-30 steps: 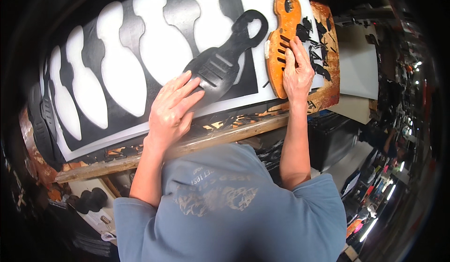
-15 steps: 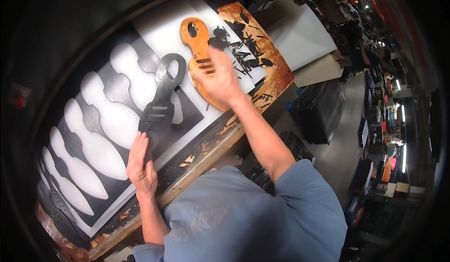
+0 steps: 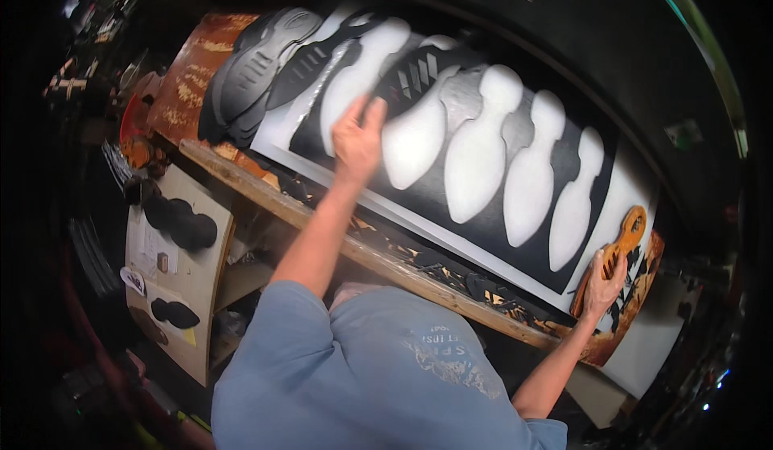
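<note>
I see the left hand (image 3: 357, 146) pinching, thumb against fingers, the near end of a black slotted piece (image 3: 414, 76); the piece is blurred, over the left half of a black cut-out sheet (image 3: 431, 200). Right hand (image 3: 602, 291): laid over the near part of the orange template (image 3: 632, 226), at the right end of the white board (image 3: 633, 178). Whether those fingers grip or just rest, I cannot tell. Stacked black pieces (image 3: 256, 72) lie far left.

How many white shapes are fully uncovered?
3 white shapes, side by side between the black piece and orange template. Farther left, others are partly covered; some may be hidden.
</note>
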Motion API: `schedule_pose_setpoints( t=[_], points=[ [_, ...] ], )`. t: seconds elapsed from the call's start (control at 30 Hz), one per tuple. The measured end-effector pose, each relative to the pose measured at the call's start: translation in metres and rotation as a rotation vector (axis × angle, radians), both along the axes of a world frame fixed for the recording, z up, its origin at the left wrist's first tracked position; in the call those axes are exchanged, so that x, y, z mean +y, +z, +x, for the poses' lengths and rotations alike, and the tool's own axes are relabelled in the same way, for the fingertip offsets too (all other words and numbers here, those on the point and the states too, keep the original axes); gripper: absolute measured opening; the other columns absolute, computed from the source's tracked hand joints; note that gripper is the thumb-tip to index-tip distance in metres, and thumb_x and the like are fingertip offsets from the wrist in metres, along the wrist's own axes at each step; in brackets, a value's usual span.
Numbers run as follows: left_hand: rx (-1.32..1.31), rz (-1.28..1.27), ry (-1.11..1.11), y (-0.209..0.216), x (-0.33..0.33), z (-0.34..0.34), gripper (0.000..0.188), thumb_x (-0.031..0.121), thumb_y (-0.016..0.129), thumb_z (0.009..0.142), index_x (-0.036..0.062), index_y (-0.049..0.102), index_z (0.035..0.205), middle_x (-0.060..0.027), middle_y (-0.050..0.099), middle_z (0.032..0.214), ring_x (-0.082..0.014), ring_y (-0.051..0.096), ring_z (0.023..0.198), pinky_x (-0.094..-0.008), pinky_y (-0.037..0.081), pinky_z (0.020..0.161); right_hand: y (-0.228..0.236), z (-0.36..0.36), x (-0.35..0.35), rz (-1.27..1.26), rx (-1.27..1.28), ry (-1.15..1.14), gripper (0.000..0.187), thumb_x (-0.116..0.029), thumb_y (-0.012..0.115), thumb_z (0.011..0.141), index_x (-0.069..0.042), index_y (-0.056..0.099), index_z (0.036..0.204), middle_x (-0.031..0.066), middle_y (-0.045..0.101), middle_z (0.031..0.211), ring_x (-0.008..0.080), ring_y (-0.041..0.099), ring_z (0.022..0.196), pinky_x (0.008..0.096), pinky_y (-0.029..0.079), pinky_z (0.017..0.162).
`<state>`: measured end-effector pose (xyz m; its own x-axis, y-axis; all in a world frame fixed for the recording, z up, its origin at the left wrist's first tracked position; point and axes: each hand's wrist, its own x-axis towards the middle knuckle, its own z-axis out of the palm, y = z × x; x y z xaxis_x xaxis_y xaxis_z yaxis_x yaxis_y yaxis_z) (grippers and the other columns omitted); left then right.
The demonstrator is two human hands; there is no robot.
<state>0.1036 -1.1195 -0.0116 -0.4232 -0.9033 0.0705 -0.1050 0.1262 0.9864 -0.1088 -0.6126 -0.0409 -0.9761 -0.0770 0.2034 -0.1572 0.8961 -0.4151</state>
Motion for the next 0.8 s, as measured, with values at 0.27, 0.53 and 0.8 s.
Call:
schedule_pose_setpoints(
  t=[0.27,0.53,0.8],
  points=[
    [-0.009,-0.216,0.462,-0.028,-0.175,0.1,0.037,0.025,0.069,0.101,-0.0058,0.074,0.12,-0.0243,0.079,0.104,-0.0329,0.077,0.094,-0.0434,0.058,0.087,-0.008,-0.008,0.011,-0.031,0.013,0.044,0.072,-0.046,0.076,0.098,-0.003,0.056,0.153,0.0235,0.05,0.159,0.0401,0.049,0.145,0.0474,0.039,0.121],
    [-0.365,-0.621,0.538,-0.007,-0.186,0.14,0.048,0.017,0.075,0.095,-0.0036,0.065,0.137,-0.0258,0.065,0.141,-0.044,0.061,0.13,-0.0467,0.049,0.11,-0.007,-0.009,0.012,-0.012,0.015,0.03,0.072,-0.047,0.076,0.098,-0.002,0.058,0.15,0.024,0.051,0.158,0.0394,0.05,0.145,0.0446,0.04,0.121],
    [-0.414,-0.743,-0.198,0.015,-0.176,0.063,0.069,0.038,0.074,0.1,-0.0032,0.055,0.151,-0.0285,0.05,0.159,-0.0444,0.041,0.152,-0.0473,0.036,0.125,-0.006,-0.011,0.01,-0.019,0.04,0.023,0.07,-0.045,0.079,0.096,0.0,0.061,0.147,0.0228,0.057,0.15,0.0367,0.056,0.137,0.0438,0.044,0.117]
  ],
)
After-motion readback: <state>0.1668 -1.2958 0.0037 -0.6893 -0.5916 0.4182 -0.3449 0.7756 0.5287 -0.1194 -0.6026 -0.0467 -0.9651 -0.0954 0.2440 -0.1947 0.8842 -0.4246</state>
